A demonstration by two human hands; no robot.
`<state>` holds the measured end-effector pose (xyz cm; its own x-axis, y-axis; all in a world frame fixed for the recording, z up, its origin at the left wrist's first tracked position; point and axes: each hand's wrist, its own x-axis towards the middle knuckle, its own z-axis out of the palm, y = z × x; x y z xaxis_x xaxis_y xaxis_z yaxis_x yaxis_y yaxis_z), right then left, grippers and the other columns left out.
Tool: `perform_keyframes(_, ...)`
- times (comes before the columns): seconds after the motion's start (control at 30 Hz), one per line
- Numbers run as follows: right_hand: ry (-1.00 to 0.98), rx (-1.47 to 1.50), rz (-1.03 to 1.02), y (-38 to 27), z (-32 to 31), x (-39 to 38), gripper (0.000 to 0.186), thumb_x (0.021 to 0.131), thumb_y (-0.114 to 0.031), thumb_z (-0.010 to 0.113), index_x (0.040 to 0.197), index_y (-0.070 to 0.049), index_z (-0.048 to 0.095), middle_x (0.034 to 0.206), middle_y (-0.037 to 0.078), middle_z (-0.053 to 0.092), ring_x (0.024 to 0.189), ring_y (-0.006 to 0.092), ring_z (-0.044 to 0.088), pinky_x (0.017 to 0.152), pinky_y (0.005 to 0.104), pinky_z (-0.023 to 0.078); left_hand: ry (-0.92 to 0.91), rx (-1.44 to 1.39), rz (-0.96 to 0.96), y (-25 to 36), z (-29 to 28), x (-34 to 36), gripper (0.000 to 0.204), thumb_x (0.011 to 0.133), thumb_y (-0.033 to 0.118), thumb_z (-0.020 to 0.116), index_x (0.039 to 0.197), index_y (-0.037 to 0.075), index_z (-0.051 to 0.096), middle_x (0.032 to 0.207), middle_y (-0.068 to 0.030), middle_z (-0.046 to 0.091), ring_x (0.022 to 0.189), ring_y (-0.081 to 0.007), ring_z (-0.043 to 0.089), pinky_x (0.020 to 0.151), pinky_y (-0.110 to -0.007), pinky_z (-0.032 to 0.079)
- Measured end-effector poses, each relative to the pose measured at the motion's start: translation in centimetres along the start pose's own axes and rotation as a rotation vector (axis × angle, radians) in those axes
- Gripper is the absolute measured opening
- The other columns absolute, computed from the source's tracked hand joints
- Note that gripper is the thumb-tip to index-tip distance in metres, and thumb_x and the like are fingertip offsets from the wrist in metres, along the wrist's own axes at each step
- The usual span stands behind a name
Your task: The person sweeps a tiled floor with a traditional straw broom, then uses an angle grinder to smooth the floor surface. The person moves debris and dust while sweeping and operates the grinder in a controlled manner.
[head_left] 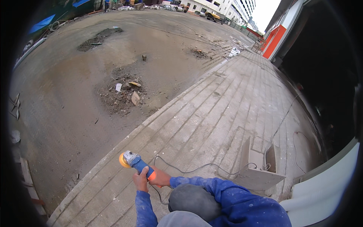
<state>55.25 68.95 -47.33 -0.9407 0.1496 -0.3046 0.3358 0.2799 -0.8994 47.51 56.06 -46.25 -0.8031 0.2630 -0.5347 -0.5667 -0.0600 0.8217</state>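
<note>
An angle grinder [140, 164] with a blue body, a silver head and an orange rear end is held above the grooved concrete strip, its yellow-orange disc [123, 160] pointing to the left. My left hand [141, 180] is closed on the near side of its body, thumb up along it. Around the orange rear end my right hand [161, 177] is wrapped, partly hiding it. A dark power cord [189, 171] loops over the concrete. Blue sleeves with pale dust cover both forearms; a dark grey rounded shape [193, 200] sits between them.
To the right, an open box of pale boards [261, 172] stands where the cord leads. The grooved concrete [200, 128] borders muddy ground with a rubble heap [123, 92]. A dark opening and a white curved surface [329, 185] line the right side; buildings stand far off.
</note>
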Motion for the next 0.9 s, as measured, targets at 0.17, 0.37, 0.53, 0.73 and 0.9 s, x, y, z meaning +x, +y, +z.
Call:
perform_keyframes(0.17, 0.052, 0.267, 0.029, -3.3, 0.0, 1.5, 0.074, 0.076, -0.026, 0.091, 0.137, -0.005, 0.055, 0.109, 0.007, 0.068, 0.102, 0.0185, 0.067, 0.090, 0.0370, 0.056, -0.139, 0.041, 0.176, -0.7, -3.4, 0.5, 0.054, 0.101, 0.048, 0.069, 0.122, -0.002, 0.074, 0.101, -0.0089, 0.077, 0.085, -0.0181, 0.074, 0.069, -0.031, 0.058)
perform_keyframes(0.37, 0.172, 0.464, -0.037, -8.9, -5.3, 2.9, 0.064, 0.080, -0.019, 0.090, 0.131, -0.007, 0.053, 0.102, 0.007, 0.066, 0.085, 0.0168, 0.070, 0.070, 0.0359, 0.061, -0.425, 0.182, -0.018, -9.3, -3.2, -1.9, 0.085, 0.108, 0.073, 0.042, 0.128, -0.003, 0.074, 0.104, -0.0174, 0.080, 0.103, -0.0268, 0.076, 0.097, -0.042, 0.055)
perform_keyframes(0.53, 0.315, 0.679, 0.024, -12.3, -11.6, 2.6, 0.059, 0.082, -0.015, 0.088, 0.127, -0.007, 0.051, 0.097, 0.008, 0.065, 0.066, 0.0203, 0.069, 0.052, 0.0393, 0.060, -0.606, 0.434, -0.298, -16.8, -1.4, -5.2, 0.082, 0.105, 0.071, 0.048, 0.127, -0.004, 0.074, 0.103, -0.0174, 0.080, 0.099, -0.0268, 0.076, 0.092, -0.042, 0.056)
perform_keyframes(0.73, 0.570, 0.541, -0.066, -5.5, -15.9, 6.1, 0.058, 0.080, -0.013, 0.089, 0.126, -0.008, 0.054, 0.100, 0.006, 0.064, 0.073, 0.0188, 0.068, 0.053, 0.0423, 0.060, -0.713, 0.564, -0.497, -20.7, -2.6, -7.7, 0.079, 0.101, 0.069, 0.054, 0.125, -0.004, 0.074, 0.102, -0.0173, 0.079, 0.095, -0.0267, 0.076, 0.086, -0.042, 0.057)
perform_keyframes(0.9, 0.546, 0.500, 0.172, -0.4, -17.2, 5.8, 0.054, 0.078, -0.013, 0.087, 0.119, -0.007, 0.053, 0.096, 0.007, 0.064, 0.067, 0.0182, 0.066, 0.049, 0.0400, 0.059, -0.842, 0.621, -0.580, -21.9, -4.3, -11.3, 0.078, 0.098, 0.067, 0.060, 0.123, -0.005, 0.074, 0.102, -0.0173, 0.079, 0.091, -0.0267, 0.076, 0.080, -0.043, 0.058)
